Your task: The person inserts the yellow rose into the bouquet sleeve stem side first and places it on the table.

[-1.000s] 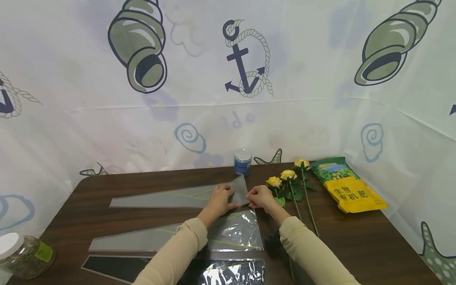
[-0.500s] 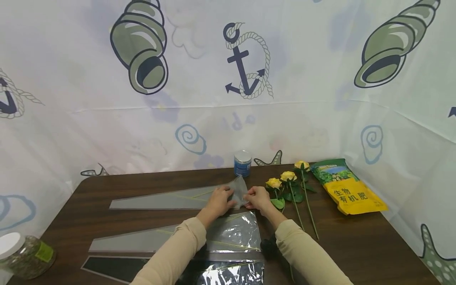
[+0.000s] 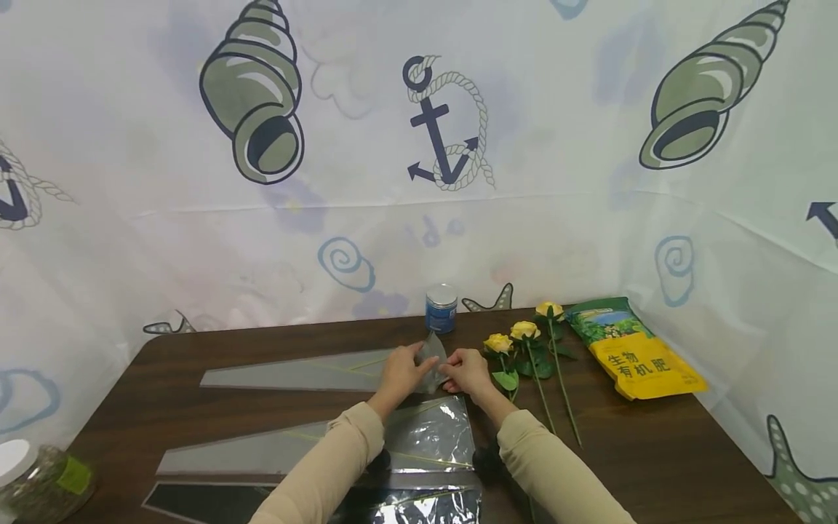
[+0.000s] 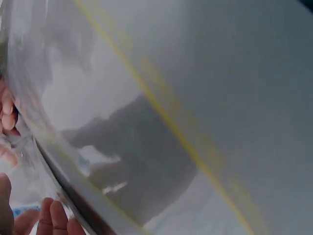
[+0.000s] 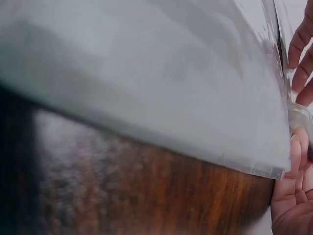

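Note:
A grey, see-through flower sleeve [image 3: 294, 370] with thin yellow lines lies at the back of the table, its wide end raised and creased between both hands. My left hand [image 3: 399, 377] holds that end from the left, thumb towards the right hand. Facing it, my right hand [image 3: 468, 371] pinches the edge of the film. The left wrist view is mostly filled by the sleeve [image 4: 146, 88], with fingertips at its lower left. Along the table in the right wrist view runs the sleeve's lower edge, and my right hand [image 5: 293, 200] grips its corner.
A second grey sleeve [image 3: 432, 437] and a dark sleeve [image 3: 203, 501] lie nearer, partly under the left forearm. Yellow roses [image 3: 524, 330] lie right, beside a yellow-green bag [image 3: 638, 356]. A blue can [image 3: 441, 309] stands behind; a lidded jar [image 3: 49, 484] is at left.
The right hand has moved slightly left, towards the left hand. The sleeve's wide end has bunched and folded up between them. The head view has tilted up a little.

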`<state>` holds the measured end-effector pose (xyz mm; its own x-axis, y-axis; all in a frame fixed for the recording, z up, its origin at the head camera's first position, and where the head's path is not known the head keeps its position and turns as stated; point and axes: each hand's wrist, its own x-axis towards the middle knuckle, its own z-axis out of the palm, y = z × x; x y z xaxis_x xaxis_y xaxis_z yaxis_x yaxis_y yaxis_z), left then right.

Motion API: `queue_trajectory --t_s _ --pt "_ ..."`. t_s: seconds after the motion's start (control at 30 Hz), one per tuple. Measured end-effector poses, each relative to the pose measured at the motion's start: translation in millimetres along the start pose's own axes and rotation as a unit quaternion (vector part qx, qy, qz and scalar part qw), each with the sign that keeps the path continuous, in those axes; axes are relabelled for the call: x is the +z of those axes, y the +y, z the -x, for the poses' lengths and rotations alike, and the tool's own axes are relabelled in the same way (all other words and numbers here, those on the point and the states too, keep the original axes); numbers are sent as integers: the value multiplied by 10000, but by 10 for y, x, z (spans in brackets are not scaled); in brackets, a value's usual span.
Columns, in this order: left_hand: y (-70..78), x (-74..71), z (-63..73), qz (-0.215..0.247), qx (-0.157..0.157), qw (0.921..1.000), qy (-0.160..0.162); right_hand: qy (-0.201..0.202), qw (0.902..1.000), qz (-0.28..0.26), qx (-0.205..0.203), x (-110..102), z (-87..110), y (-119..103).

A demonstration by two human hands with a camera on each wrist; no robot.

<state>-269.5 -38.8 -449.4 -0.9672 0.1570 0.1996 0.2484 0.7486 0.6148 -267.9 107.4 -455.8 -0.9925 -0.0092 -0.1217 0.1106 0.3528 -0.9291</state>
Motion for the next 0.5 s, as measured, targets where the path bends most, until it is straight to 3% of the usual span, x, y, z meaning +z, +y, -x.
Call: queue_trajectory --t_s 0.23,0.5 --pt "-39 77 33 89 152 9992 371 -16 9998 106 -155 21 15 19" --pt "-68 65 24 240 312 9981 465 2 9999 -161 31 7 -8 17"
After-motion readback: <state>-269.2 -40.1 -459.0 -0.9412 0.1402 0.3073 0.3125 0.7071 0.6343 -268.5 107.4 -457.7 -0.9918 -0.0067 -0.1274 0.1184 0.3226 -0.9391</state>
